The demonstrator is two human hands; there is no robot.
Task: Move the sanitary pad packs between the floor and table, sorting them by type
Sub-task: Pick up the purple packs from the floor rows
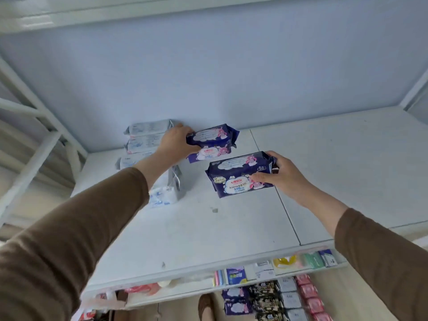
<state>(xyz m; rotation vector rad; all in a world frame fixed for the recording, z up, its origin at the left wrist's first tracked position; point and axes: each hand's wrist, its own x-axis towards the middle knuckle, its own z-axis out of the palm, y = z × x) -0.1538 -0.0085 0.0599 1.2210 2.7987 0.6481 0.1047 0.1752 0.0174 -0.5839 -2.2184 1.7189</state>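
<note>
On the white table (208, 232) my left hand (176, 141) grips a dark purple pad pack (212, 135) that sits on top of another purple pack (209, 154), close to the back wall. My right hand (281, 173) holds a third purple pack (240, 176), fingers on its right end and thumb on its front, nearer to me and right of that stack. Left of my left arm, white and light blue packs (147, 135) stand stacked against the wall, with more of them (165, 193) lying in front, partly hidden by the arm.
Below the table's front edge, on the floor, lie rows of packs: purple (236, 300), dark patterned (266, 295), pale (289, 297) and red (310, 297). A lower shelf (261, 272) holds small mixed items. A white metal frame (41, 144) rises at the left.
</note>
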